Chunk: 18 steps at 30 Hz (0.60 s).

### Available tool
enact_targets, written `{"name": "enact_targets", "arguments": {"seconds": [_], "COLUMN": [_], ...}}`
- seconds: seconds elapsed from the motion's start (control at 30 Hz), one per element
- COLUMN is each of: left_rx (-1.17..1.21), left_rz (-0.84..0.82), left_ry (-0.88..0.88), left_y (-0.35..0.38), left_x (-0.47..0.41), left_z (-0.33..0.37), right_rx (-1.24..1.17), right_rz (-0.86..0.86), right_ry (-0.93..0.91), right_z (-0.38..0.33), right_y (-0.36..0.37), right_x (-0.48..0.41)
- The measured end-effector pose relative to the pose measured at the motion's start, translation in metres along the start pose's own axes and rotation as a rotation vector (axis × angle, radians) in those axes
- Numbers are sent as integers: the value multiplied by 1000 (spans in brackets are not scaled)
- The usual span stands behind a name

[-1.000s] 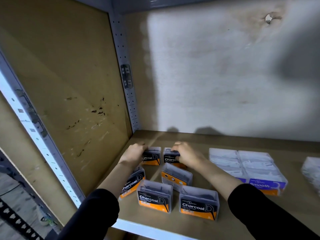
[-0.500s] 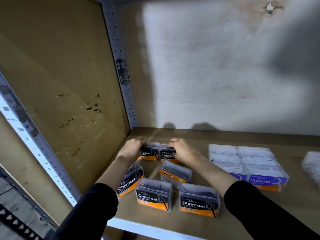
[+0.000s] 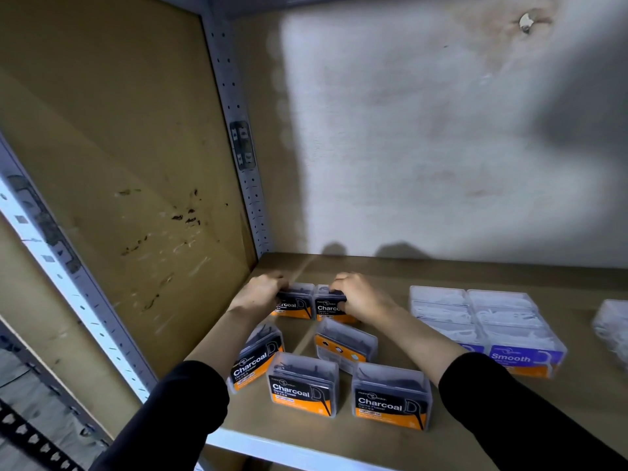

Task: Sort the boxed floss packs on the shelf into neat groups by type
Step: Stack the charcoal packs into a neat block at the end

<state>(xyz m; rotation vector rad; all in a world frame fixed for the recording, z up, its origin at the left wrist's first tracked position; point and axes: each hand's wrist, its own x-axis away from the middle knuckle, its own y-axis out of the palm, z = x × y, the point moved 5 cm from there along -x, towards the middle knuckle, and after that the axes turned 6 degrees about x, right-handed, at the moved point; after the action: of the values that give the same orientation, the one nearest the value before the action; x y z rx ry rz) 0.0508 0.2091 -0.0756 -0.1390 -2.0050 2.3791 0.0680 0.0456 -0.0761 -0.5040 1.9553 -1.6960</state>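
Several black-and-orange Charcoal floss boxes stand on the brown shelf [image 3: 441, 433]. My left hand [image 3: 260, 292] grips the back left Charcoal box [image 3: 295, 305]. My right hand [image 3: 358, 295] grips the back right Charcoal box [image 3: 328, 309]. The two boxes stand side by side, nearly touching. In front of them a tilted Charcoal box [image 3: 256, 360] leans left, one box [image 3: 345, 345] shows its back, and two upright boxes [image 3: 304, 385] [image 3: 390, 396] face me near the front edge. A neat block of clear-and-purple Smooth boxes [image 3: 489, 329] sits to the right.
The shelf's brown side panel [image 3: 119, 198] and a perforated metal upright [image 3: 238, 147] close off the left. A stained white wall [image 3: 424, 147] stands behind. Another clear floss pack [image 3: 611, 328] lies at the far right edge. The shelf's pale front rim [image 3: 272, 447] runs below.
Both hands have pushed the two back Charcoal boxes closer together, closing the gap between them. The other boxes have not moved.
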Motion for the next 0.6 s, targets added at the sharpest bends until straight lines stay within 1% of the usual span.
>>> {"name": "enact_targets", "arguments": {"seconds": [0.4,0.6], "left_rx": [17,16], "left_rz": [-45,-52], "left_ry": [14,15], "left_y": [0,-4], "left_x": [1,7], "left_z": [2,4], "right_rx": [30,-22], "right_rz": [15,21], "right_ry": [4,4], "right_z": [-4,-12], "right_y": [-4,-10], "right_x": [3,6]}}
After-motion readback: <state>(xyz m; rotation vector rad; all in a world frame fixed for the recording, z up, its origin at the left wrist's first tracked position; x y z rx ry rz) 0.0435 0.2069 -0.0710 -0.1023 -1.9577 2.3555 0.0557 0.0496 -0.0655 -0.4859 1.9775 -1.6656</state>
